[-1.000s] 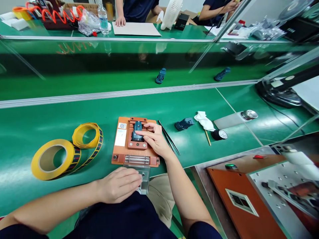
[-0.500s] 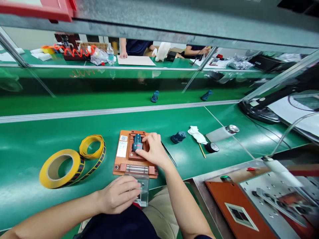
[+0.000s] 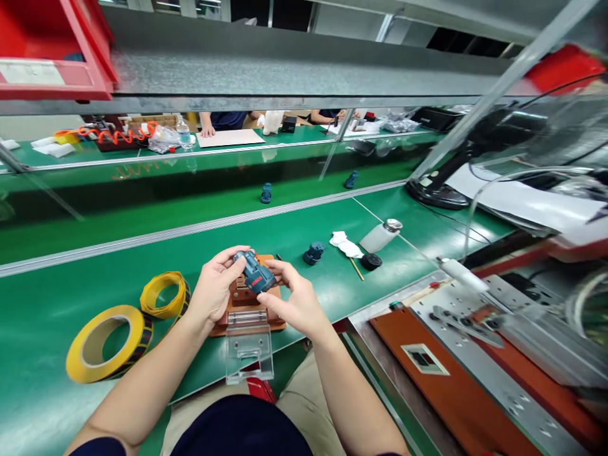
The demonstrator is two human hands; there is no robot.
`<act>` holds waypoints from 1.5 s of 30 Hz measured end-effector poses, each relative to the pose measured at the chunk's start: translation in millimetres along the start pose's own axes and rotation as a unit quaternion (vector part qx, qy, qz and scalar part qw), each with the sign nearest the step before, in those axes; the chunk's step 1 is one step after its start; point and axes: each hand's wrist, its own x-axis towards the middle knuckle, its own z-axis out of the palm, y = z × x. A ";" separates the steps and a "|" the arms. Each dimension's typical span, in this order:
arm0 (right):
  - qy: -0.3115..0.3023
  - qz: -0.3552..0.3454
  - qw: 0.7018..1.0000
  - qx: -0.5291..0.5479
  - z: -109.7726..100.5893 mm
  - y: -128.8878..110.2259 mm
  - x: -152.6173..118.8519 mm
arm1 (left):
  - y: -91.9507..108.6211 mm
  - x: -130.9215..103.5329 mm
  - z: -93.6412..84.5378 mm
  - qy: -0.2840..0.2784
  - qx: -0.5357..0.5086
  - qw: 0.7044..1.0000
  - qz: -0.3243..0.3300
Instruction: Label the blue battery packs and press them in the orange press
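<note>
My left hand and my right hand both hold a small dark-blue plastic part with red BOSCH lettering. Left fingers pinch its far end, while the right thumb and fingers grip the near right end. It is tilted above an orange-brown fixture, which my hands partly cover. Toward my lap hangs the fixture's clear plastic lid, swung down. A similar blue part stands on the green bench to the right.
Left lie a large yellow tape roll and a smaller yellow coil. Beyond the blue part are white cloth, a white bottle and a black cap. A metal machine plate is at right. Two co-workers sit across.
The blue part has been lifted out of the fixture and tilted. My left hand has left the clear lid and now grips the part too. The view has shifted upward and right.
</note>
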 end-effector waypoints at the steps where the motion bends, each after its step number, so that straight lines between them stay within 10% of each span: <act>1: -0.007 0.025 0.999 0.041 -1.4 0.2 -3.5 | -0.4 -2.5 5.5 -0.003 0.001 1.000 0.014; 14: 0.074 0.123 0.934 0.326 12.8 0.3 -16.7 | -6.2 -14.0 34.6 -0.056 0.023 0.996 0.059; 19: -0.017 0.224 0.885 0.408 20.2 -4.9 -19.9 | -11.4 -12.4 36.3 -0.044 0.081 0.992 0.087; 26: -0.022 0.124 0.986 0.111 21.3 -6.5 -34.7 | -6.3 -14.8 40.3 0.021 0.254 0.960 0.116; 34: -0.037 0.061 0.997 -0.016 20.2 0.7 -34.7 | -5.9 -15.9 38.5 0.040 0.375 0.908 0.180; 40: 0.000 0.075 0.996 0.052 16.1 1.0 -41.0 | -12.0 -10.3 36.9 -0.023 0.248 0.964 0.097; 45: 0.166 -0.027 0.985 -0.029 -0.8 0.3 -56.5 | -21.3 -22.4 44.4 -0.097 0.075 0.992 -0.007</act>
